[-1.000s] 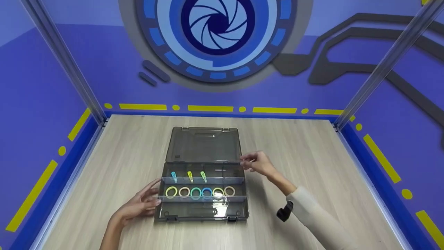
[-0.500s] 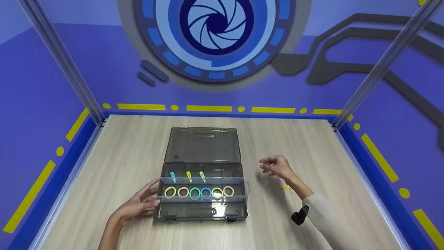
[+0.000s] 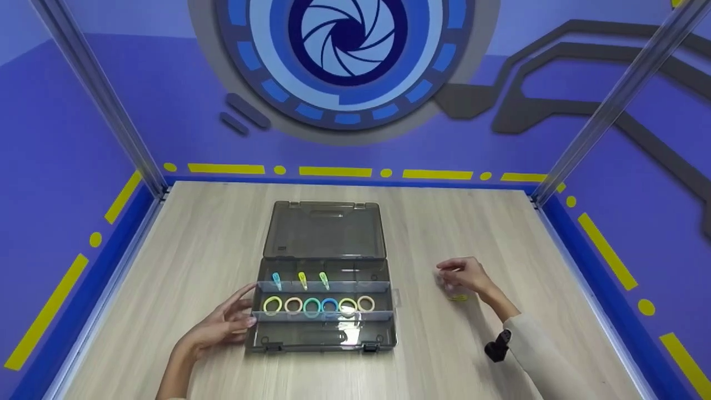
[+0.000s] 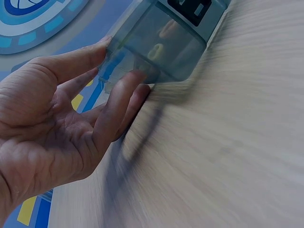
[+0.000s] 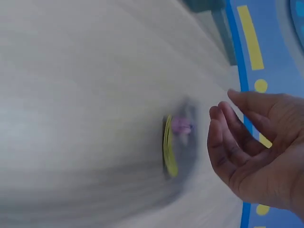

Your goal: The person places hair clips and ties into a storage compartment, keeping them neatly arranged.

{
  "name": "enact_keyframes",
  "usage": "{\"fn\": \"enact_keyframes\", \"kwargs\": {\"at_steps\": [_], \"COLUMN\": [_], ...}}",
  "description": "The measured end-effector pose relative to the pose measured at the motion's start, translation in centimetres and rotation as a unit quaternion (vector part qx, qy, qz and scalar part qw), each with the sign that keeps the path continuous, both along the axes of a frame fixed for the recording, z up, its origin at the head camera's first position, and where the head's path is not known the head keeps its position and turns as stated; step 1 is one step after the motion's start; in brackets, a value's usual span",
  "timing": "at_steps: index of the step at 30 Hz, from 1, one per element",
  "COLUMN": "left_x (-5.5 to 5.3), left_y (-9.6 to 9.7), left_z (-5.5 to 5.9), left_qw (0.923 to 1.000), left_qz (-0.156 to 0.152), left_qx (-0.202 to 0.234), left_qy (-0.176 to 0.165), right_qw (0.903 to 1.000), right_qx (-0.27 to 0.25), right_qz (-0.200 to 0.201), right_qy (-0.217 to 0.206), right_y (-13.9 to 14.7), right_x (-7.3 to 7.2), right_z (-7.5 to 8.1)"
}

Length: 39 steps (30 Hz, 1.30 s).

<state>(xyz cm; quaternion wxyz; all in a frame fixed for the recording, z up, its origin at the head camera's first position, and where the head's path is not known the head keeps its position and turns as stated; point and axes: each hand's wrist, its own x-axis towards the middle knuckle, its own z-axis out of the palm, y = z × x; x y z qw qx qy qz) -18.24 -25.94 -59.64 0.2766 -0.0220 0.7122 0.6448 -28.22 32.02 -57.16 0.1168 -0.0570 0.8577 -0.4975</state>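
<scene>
A smoky, see-through compartment box (image 3: 322,341) lies on the table with its lid (image 3: 325,230) folded back. Its back row has blue (image 3: 277,280), yellow (image 3: 303,280) and green (image 3: 324,280) hair clips; the middle row holds several ring-shaped hair ties (image 3: 312,307). My left hand (image 3: 214,328) grips the box's left side, thumb and fingers curled against wall and rim. To the right of the box, my right hand (image 3: 465,275) hovers with loosely bent fingers and nothing between them. Below it lie a slim yellow stranded piece (image 5: 168,147) and a small blurred pink piece (image 5: 181,126).
A pale wood-grain table (image 3: 222,222) carries everything. Blue printed walls (image 3: 344,150) stand behind it and at both sides, with metal posts (image 3: 111,100) at the corners. A clear tab (image 3: 396,298) sticks out at the box's right edge.
My right hand has left the box's right edge and moved rightward and slightly toward me, over the small yellow and pink pieces. The left hand and box have stayed in place.
</scene>
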Motion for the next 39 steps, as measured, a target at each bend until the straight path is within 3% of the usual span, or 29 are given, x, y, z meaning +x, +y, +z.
{"fn": "enact_keyframes", "kwargs": {"at_steps": [5,11,15,18,22,28,39], "left_x": [0.0,-0.1,-0.1,-0.1,0.0,0.2,0.1], "left_y": [0.0,0.0,-0.1,-0.1,0.0,0.1,-0.1], "left_z": [0.1,0.2,0.2,0.3,0.3,0.2,0.2], "left_qw": [1.0,1.0,1.0,1.0,1.0,0.9999,0.9999], "left_qz": [0.003,0.0,-0.004,-0.005,-0.004,0.005,-0.006], "left_qx": [-0.008,0.002,0.004,0.003,0.0,-0.008,0.001], "left_qy": [-0.005,-0.001,0.003,0.002,0.001,-0.007,0.008], "right_qw": [0.9965,0.9796,0.968,0.9646,0.9611,0.9531,0.9552], "right_qx": [0.041,0.09,0.11,0.121,0.142,0.154,0.18], "right_qz": [0.062,0.139,0.168,0.181,0.194,0.204,0.147], "right_qy": [0.037,0.113,0.15,0.149,0.137,0.161,0.183], "right_y": [1.6,2.6,2.6,2.6,2.6,2.6,2.6], "right_x": [-0.2,-0.4,-0.5,-0.5,-0.6,-0.7,-0.4], "right_z": [-1.0,-1.8,-1.9,-1.9,-1.7,-1.8,-2.3]}}
